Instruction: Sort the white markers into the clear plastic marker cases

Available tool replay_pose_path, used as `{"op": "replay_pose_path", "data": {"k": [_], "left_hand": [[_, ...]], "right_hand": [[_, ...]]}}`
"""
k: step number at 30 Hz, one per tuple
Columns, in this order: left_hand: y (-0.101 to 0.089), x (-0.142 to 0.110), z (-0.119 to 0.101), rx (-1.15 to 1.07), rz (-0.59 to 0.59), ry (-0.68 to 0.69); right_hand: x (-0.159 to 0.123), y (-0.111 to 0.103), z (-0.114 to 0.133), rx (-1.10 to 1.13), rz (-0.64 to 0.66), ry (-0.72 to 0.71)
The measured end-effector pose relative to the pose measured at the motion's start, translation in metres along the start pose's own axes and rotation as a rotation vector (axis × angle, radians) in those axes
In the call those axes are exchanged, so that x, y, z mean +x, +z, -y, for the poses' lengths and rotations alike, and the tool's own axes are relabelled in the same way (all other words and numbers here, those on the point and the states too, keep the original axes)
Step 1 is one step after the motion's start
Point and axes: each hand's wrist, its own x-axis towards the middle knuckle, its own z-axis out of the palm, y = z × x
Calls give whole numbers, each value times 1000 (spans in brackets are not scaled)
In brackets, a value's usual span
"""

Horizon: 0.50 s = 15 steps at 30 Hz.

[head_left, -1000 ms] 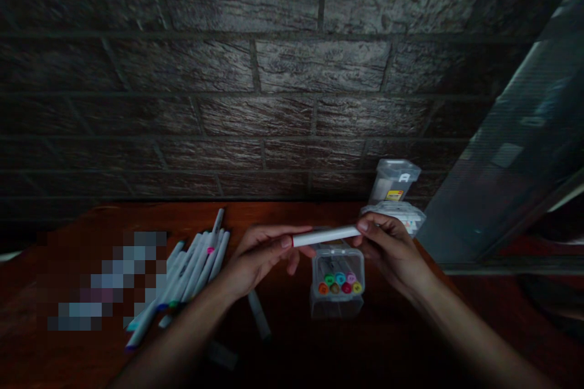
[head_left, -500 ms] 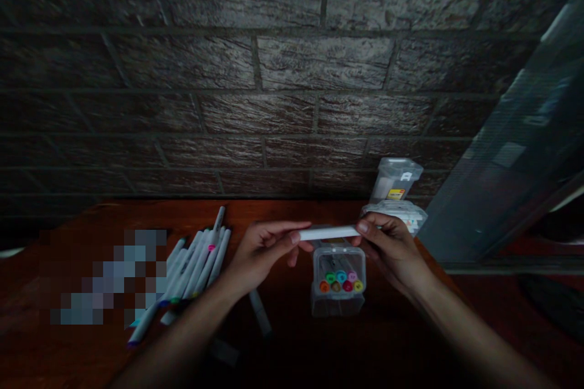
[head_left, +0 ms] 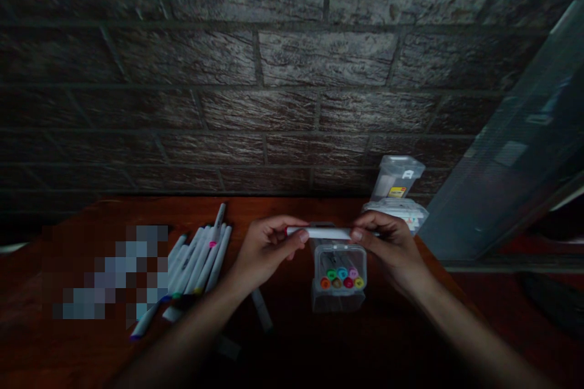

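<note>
Between both hands, a white marker [head_left: 329, 233] lies level, its red tip showing at the left end. My left hand [head_left: 269, 247] pinches it near that end with thumb and fingers. Around the other end, my right hand [head_left: 387, 242] is closed, thumb in front. Just below the marker stands a clear plastic case [head_left: 338, 301] holding several markers, their coloured ends facing me: orange, green, blue, pink, brown, red and yellow. Left of my left hand lies a pile of white markers [head_left: 196, 264] with coloured ends.
A clear container with a yellow label [head_left: 396, 179] stands at the back right, beside a low clear case [head_left: 413, 213]. Loose markers [head_left: 261, 310] lie on the brown table [head_left: 114, 219]. A stone-block wall [head_left: 274, 109] rises behind; a grey post [head_left: 483, 158] is at right.
The marker has shifted slightly left along my fingers, and its red end now shows past my left thumb. My right hand has moved a little to the left.
</note>
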Motion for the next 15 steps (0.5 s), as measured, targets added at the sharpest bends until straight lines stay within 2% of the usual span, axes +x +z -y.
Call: {"op": "replay_pose_path", "data": {"k": [15], "left_hand": [[2, 0, -1, 2, -39, 16]], "right_hand": [[-3, 4, 8, -9, 93, -14]]}}
